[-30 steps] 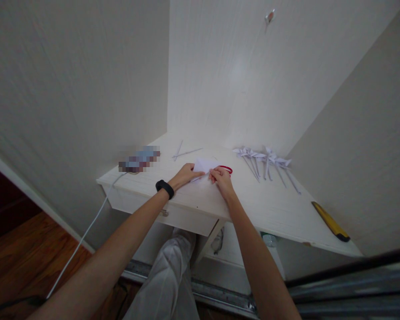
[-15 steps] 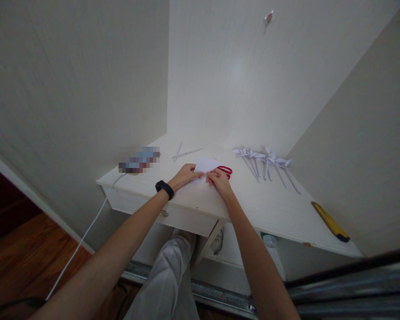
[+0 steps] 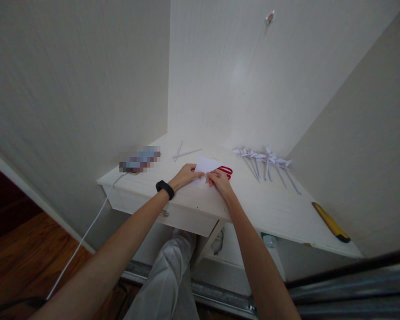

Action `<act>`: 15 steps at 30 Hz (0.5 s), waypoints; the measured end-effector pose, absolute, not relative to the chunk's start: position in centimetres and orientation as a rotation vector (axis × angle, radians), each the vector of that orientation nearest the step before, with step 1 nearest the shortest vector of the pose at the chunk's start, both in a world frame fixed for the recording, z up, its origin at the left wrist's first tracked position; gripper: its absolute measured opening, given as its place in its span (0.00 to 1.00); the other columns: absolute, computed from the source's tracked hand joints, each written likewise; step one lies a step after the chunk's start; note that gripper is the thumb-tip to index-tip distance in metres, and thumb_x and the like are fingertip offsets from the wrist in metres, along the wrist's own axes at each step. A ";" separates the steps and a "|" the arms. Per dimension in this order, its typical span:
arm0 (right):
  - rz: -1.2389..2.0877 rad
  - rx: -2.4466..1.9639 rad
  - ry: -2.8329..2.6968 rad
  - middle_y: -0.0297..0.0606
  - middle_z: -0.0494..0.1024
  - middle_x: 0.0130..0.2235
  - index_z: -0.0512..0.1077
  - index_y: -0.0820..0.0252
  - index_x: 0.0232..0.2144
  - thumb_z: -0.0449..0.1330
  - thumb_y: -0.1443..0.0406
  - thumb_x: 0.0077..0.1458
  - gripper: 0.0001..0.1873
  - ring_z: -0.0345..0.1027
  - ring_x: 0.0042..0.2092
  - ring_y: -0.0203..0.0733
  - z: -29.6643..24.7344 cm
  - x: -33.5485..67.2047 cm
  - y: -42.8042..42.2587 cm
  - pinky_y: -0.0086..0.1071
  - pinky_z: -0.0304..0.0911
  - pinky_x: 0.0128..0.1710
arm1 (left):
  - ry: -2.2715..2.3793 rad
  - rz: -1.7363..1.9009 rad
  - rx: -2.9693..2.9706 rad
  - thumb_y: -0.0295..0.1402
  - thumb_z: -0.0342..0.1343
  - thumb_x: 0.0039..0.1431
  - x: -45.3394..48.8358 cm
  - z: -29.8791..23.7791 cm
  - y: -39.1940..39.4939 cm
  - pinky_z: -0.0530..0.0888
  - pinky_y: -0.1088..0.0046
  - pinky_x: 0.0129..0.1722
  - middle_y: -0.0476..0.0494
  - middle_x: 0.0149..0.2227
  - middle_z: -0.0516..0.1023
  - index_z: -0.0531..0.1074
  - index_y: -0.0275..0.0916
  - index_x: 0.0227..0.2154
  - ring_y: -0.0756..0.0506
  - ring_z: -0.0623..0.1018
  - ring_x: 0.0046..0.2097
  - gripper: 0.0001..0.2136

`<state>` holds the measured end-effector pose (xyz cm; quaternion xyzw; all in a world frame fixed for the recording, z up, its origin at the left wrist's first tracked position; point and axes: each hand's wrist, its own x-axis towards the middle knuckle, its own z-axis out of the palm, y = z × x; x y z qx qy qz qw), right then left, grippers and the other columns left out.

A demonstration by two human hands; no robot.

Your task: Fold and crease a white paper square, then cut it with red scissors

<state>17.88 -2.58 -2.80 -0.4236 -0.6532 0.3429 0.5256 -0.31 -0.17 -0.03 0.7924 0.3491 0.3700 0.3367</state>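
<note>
A small white sheet of paper [image 3: 207, 164] lies on the white desk [image 3: 260, 204]. My left hand [image 3: 186, 174], with a black band on its wrist, pinches the paper's left near edge. My right hand [image 3: 219, 181] is closed on the paper's right near edge, fingers pressed together. Red-handled scissors [image 3: 225, 170] lie just behind my right hand, partly hidden by it.
Several folded white paper pinwheels on sticks [image 3: 266, 161] lie to the right. Two thin paper sticks [image 3: 183, 152] lie at the back. A phone [image 3: 139, 161] with a white cable [image 3: 83, 235] sits at the left edge. A yellow utility knife [image 3: 330, 221] lies far right.
Both hands have shifted a little along the paper's near edge, the right hand moving slightly left toward the left hand. Nothing else has moved.
</note>
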 end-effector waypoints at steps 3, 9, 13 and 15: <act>0.809 -1.012 -1.561 0.36 0.76 0.38 0.72 0.64 0.42 0.58 0.61 0.63 0.10 0.72 0.33 0.35 -2.8 18.0 -2.5 0.32 0.71 0.31 | 0.914 0.961 2.072 0.36 0.56 0.63 -0.3 -0.1 -0.1 0.77 0.62 0.40 0.42 0.44 0.76 0.72 0.34 0.46 0.45 0.78 0.41 0.12; 0.780 -0.993 -1.545 0.37 0.76 0.39 0.71 0.63 0.43 0.58 0.61 0.64 0.11 0.72 0.34 0.36 -2.6 18.4 -2.2 0.33 0.71 0.33 | 0.915 0.956 2.079 0.36 0.56 0.64 -0.3 -0.2 0.0 0.77 0.62 0.40 0.41 0.45 0.76 0.72 0.35 0.46 0.45 0.78 0.41 0.12; 0.793 -0.996 -1.599 0.36 0.76 0.37 0.72 0.64 0.41 0.58 0.61 0.64 0.10 0.72 0.32 0.35 -2.7 18.2 -2.5 0.31 0.71 0.31 | 0.908 0.951 2.093 0.36 0.56 0.63 -0.4 -0.1 -0.1 0.78 0.63 0.40 0.42 0.45 0.76 0.72 0.34 0.46 0.45 0.78 0.41 0.12; 0.798 -1.002 -1.632 0.35 0.76 0.36 0.72 0.64 0.40 0.58 0.61 0.64 0.10 0.71 0.31 0.34 -2.7 18.1 -2.6 0.30 0.70 0.30 | 0.899 0.952 2.099 0.36 0.56 0.63 -0.4 0.0 -0.1 0.78 0.63 0.39 0.42 0.44 0.76 0.72 0.34 0.45 0.45 0.78 0.41 0.12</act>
